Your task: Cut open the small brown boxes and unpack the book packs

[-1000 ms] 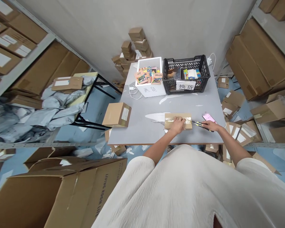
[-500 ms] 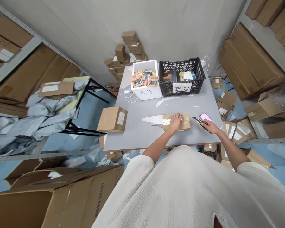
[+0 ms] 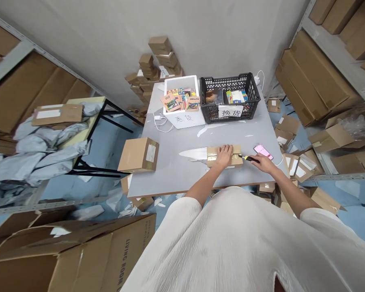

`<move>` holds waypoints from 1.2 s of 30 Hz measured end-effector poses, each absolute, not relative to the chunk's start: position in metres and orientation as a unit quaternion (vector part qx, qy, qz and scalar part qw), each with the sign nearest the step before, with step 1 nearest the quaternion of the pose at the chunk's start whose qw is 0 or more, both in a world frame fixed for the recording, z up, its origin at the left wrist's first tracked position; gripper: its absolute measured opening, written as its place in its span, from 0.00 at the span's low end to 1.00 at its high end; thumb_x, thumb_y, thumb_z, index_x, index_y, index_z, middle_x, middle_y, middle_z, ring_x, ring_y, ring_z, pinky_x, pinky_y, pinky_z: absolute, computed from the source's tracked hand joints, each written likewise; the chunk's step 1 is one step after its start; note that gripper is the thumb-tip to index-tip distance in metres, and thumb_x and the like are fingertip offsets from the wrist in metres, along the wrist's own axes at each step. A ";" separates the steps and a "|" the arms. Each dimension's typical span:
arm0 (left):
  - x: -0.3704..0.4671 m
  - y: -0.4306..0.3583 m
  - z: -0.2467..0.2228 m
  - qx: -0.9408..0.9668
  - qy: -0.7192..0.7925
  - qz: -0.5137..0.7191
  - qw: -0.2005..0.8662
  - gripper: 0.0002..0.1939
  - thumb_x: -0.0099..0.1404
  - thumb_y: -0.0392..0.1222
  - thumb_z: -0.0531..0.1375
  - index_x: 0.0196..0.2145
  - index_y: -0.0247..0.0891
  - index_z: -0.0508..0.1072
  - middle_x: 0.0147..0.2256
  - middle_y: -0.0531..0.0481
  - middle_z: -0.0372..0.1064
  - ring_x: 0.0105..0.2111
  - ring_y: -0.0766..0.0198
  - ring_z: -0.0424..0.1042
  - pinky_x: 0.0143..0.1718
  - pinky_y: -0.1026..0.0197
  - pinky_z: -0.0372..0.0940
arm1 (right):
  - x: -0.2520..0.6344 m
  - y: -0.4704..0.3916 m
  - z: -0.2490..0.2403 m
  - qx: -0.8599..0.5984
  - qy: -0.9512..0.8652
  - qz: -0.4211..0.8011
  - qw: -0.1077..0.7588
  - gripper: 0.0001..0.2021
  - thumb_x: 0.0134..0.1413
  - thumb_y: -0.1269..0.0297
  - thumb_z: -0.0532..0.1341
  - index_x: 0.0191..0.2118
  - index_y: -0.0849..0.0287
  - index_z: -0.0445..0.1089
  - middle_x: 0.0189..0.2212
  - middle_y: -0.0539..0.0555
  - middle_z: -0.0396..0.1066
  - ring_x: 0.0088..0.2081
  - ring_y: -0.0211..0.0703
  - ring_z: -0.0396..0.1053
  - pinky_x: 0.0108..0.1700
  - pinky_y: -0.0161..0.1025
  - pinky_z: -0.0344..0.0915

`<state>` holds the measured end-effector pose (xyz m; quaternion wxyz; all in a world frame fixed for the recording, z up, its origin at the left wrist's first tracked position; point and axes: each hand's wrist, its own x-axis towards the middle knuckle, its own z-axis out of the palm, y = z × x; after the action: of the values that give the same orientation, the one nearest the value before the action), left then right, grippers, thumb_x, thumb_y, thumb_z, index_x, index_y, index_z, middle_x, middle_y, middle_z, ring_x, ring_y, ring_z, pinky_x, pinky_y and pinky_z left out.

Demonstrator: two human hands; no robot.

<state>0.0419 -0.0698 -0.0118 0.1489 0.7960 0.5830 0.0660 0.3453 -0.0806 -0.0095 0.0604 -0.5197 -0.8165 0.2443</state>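
A small taped cardboard box lies on the grey table. My left hand rests flat on its top, fingers stretched toward the far edge and a ring on one finger. In my right hand is a utility knife with a yellow and black handle, gripped in closed fingers. Its blade end touches the right end of the box, at the taped seam. Just beyond my right hand lies a phone with a lit pink screen.
A white foam box of colourful booklets and a black crate stand at the table's back. A larger cardboard box sits at its left edge. Grey parcels fill the left side. Cartons line the right shelves.
My right hand has moved left, bringing the knife from beside the phone to the small box's right end. My left hand stays on the box. The camera view has shifted slightly.
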 end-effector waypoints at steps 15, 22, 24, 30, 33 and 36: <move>0.044 -0.079 -0.029 0.789 0.592 0.102 0.130 0.31 0.81 0.42 0.45 0.78 0.39 0.60 0.76 0.35 0.60 0.77 0.43 0.55 0.75 0.36 0.48 | 0.369 -0.075 -0.030 -0.597 -0.763 0.184 0.163 0.30 0.73 0.43 0.56 0.69 0.54 0.74 0.54 0.66 0.77 0.56 0.66 0.75 0.58 0.57 0.72; 0.020 -0.095 -0.024 0.781 0.599 0.093 0.152 0.34 0.79 0.55 0.53 0.77 0.43 0.61 0.79 0.37 0.53 0.79 0.43 0.50 0.78 0.35 0.44 | 0.318 -0.048 -0.022 -0.548 -0.774 0.251 0.194 0.26 0.71 0.42 0.58 0.62 0.53 0.78 0.53 0.63 0.78 0.56 0.63 0.75 0.60 0.55 0.72; 0.006 -0.108 -0.022 0.775 0.607 0.087 0.152 0.38 0.75 0.61 0.59 0.76 0.45 0.62 0.79 0.37 0.53 0.79 0.41 0.50 0.78 0.35 0.45 | 0.293 -0.036 -0.016 -0.515 -0.790 0.270 0.196 0.26 0.72 0.43 0.58 0.62 0.53 0.77 0.54 0.63 0.78 0.57 0.62 0.74 0.61 0.55 0.71; -0.029 -0.141 -0.016 0.754 0.632 0.078 0.161 0.37 0.73 0.55 0.66 0.74 0.48 0.62 0.77 0.36 0.53 0.78 0.40 0.50 0.77 0.34 0.44 | 0.224 -0.005 -0.007 -0.475 -0.829 0.272 0.119 0.24 0.72 0.45 0.57 0.58 0.55 0.78 0.59 0.65 0.79 0.61 0.64 0.72 0.64 0.56 0.65; -0.035 -0.143 -0.013 0.731 0.658 0.084 0.164 0.35 0.72 0.50 0.68 0.72 0.49 0.63 0.75 0.36 0.56 0.75 0.40 0.55 0.75 0.36 0.49 | 0.212 -0.001 -0.009 -0.488 -0.829 0.259 0.085 0.22 0.72 0.47 0.57 0.57 0.55 0.78 0.56 0.65 0.81 0.59 0.65 0.72 0.63 0.59 0.63; -0.034 -0.134 -0.011 0.675 0.714 0.092 0.159 0.34 0.72 0.50 0.67 0.71 0.45 0.63 0.69 0.34 0.63 0.69 0.39 0.63 0.70 0.40 0.58 | 0.218 -0.004 -0.009 -0.527 -0.811 0.241 0.084 0.23 0.71 0.46 0.57 0.57 0.57 0.78 0.57 0.67 0.80 0.59 0.67 0.72 0.62 0.60 0.63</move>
<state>-0.0340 -0.1341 -0.0110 0.1587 0.6753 0.7144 0.0917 0.2180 -0.0043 -0.0095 0.0837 -0.5270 -0.8106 0.2414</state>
